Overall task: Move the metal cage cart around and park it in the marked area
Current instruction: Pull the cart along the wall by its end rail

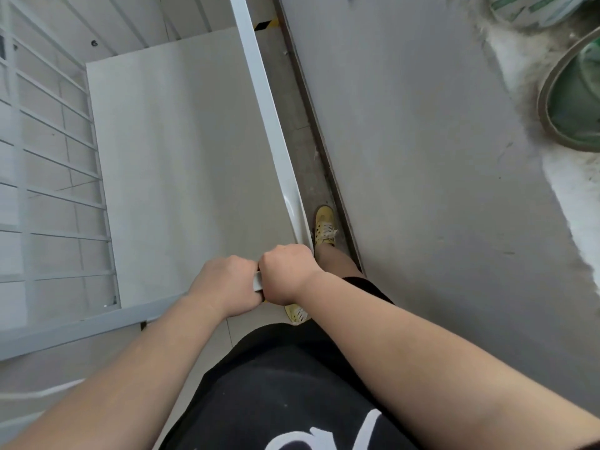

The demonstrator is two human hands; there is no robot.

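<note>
Gripping cart (pixel 181 164) rail, hands (pixel 227 284) adjacent.

a small dark mark, perhaps a "6", on the cage cart's far panel (pixel 94 43)

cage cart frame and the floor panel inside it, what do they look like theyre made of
Cage cart frame: looks like metal with a glossy pale grey-white paint; the rail the hands grip shows a bright highlight, and the side wall is thin straight bars like welded tube.

Floor panel: a flat, smooth, matte off-white sheet with no seams. It could be painted metal, board or plastic; the look does not settle it.
</note>
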